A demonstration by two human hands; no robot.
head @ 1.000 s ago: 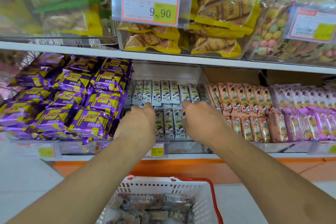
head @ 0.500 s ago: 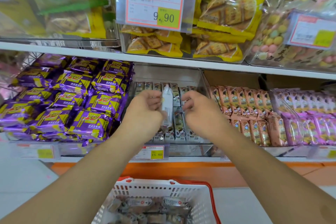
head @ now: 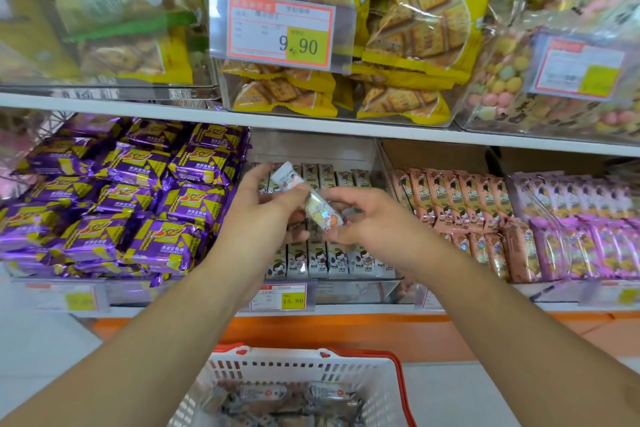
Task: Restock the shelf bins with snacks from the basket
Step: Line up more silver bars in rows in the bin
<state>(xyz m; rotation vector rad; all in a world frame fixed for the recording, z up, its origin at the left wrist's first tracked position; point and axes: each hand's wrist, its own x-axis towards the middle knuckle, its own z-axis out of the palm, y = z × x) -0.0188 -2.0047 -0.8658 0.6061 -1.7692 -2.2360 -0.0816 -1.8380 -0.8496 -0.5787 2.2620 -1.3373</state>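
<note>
Tilted now where half a second ago it stood nearly upright, the snack packet (head: 313, 199) lies slanted between both hands, its upper end to the left, raised in front of the middle shelf bin (head: 311, 149); the left hand (head: 266, 210) holds its upper part, thumb across the wrapper and fingers behind, so that grip is closed on the packet; the right hand (head: 374, 218) pinches its lower end between thumb and curled fingers; both forearms reach up and forward from the lower corners; rows of like packets (head: 325, 258) stand in the bin beneath the hands; purple packets (head: 114, 198) fill the bin to the left, pink packets (head: 460, 198) the one to the right; the white basket (head: 301, 369) sits below with more snacks inside.
</note>
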